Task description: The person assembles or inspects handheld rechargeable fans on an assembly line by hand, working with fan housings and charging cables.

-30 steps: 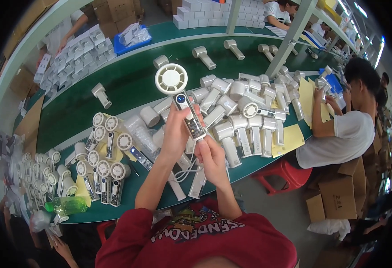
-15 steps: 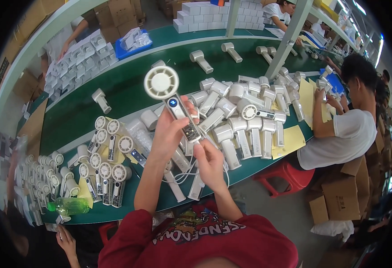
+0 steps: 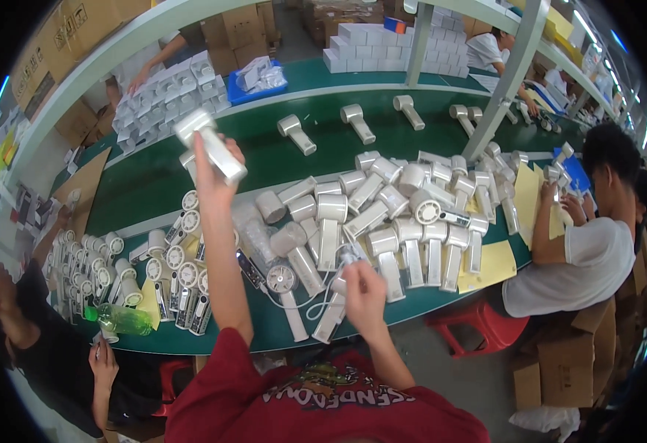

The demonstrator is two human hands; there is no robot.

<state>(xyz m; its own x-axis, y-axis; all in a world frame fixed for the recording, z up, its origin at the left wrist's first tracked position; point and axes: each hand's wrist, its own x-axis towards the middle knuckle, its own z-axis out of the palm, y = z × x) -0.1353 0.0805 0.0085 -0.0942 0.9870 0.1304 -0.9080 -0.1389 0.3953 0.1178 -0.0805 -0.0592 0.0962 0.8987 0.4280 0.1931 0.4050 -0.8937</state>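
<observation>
My left hand is raised over the far green belt, its fingers closed round a white handheld fan. The fan is tilted, its round head up and to the left. My right hand is closed in a pinch over the near table edge, on the end of a white cable; the plug is blurred. Close to the cable, a handheld fan lies with its round grille up. A large pile of white handheld fans covers the table beyond my right hand.
Several fans with exposed circuit boards lie at the left beside a green bottle. More fans rest on the green belt. A metal post rises at the right. Co-workers sit on both sides; a red stool stands at the right.
My left hand has carried the fan away from my right hand, up and left over the belt, and turned it. The cable has come off the fan and stays with my right hand.
</observation>
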